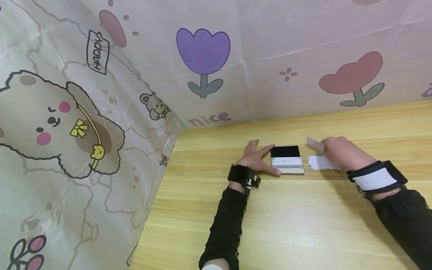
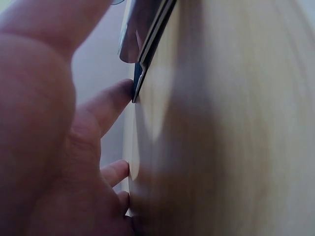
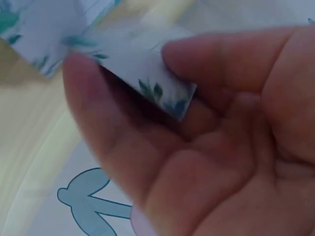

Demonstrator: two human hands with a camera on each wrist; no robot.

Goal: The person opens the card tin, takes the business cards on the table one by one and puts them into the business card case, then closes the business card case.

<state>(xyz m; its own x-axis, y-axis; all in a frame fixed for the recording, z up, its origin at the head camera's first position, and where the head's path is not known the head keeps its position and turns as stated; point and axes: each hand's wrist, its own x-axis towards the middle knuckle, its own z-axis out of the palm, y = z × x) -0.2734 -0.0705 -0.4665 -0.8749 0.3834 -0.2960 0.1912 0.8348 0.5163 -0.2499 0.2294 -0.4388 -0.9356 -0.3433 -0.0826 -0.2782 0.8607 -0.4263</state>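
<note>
My left hand (image 1: 253, 157) lies on the table with its fingers spread, thumb and index finger at the left corners of a flat card case (image 1: 285, 151). The case is black at the far side, with a white card band across it and a pale front strip. In the left wrist view a finger meets the corner of the case (image 2: 150, 42). To the right, my right hand (image 1: 344, 152) pinches a small white card (image 1: 314, 144), whose green leaf print shows on the card (image 3: 140, 73) in the right wrist view. Beneath it a similar card (image 1: 318, 162) lies flat, partly hidden.
The light wooden table (image 1: 276, 221) runs up to a printed cloth (image 1: 256, 86) hanging behind it and along the left side. Straps with small devices circle both wrists.
</note>
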